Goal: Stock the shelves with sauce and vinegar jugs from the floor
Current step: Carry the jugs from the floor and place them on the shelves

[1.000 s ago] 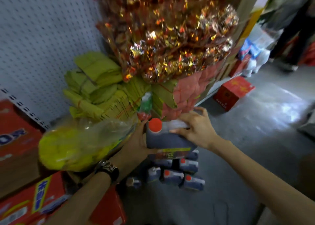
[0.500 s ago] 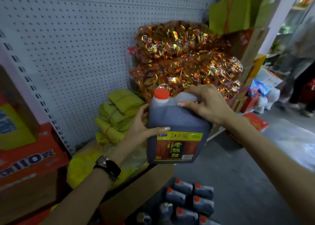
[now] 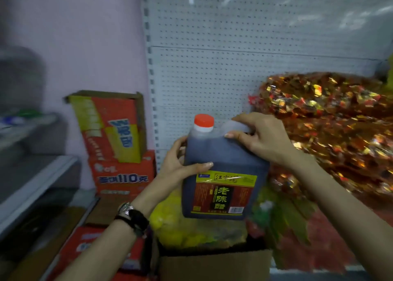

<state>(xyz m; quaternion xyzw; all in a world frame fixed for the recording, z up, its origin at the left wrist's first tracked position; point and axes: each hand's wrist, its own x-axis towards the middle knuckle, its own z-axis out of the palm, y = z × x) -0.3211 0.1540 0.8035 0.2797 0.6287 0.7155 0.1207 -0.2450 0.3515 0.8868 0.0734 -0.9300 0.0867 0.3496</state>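
Note:
A dark vinegar jug (image 3: 223, 165) with a red cap and a yellow and red label is held upright in mid-air in front of the white pegboard back panel (image 3: 234, 68). My right hand (image 3: 257, 138) grips the handle on top of the jug. My left hand (image 3: 178, 161) holds the jug's left side, thumb across its front. A watch sits on my left wrist. The other jugs on the floor are out of view.
Red and yellow cartons (image 3: 119, 153) are stacked at the left against a pink wall. A yellow bag (image 3: 170, 227) and an open cardboard box (image 3: 212, 263) lie below the jug. Bags of shiny gold and red foil (image 3: 331, 127) fill the right. A grey shelf edge (image 3: 36, 185) juts out at far left.
Both hands have lifted the jug higher, from just above the jugs on the floor up to the pegboard. My view has swung up and to the left, so the floor jugs have dropped out of sight.

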